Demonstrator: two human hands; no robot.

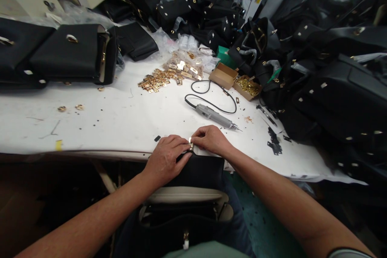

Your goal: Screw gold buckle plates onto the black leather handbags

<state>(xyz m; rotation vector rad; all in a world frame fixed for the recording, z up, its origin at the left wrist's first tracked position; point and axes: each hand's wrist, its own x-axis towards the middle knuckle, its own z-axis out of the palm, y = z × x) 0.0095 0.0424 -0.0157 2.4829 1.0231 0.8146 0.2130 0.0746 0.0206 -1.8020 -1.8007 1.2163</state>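
Observation:
A black bag (199, 171) lies open on my lap, its flap resting against the table's front edge. My left hand (167, 157) is closed on the flap's edge. My right hand (210, 139) pinches a small metal plate (190, 141) at that edge, close beside the left fingertips. Beyond the hands, a grey electric screwdriver (214, 116) lies on the white table (145, 123) with its black cord looped behind it. A metal clasp (186, 237) shows on the bag's front, near my body.
Gold plates (154, 80) are heaped at the back beside an open cardboard box (223, 75) and a box of gold screws (248, 86). Black bags (69, 52) stand at the left; more pile up behind and right. Black pieces (274, 141) lie at the right.

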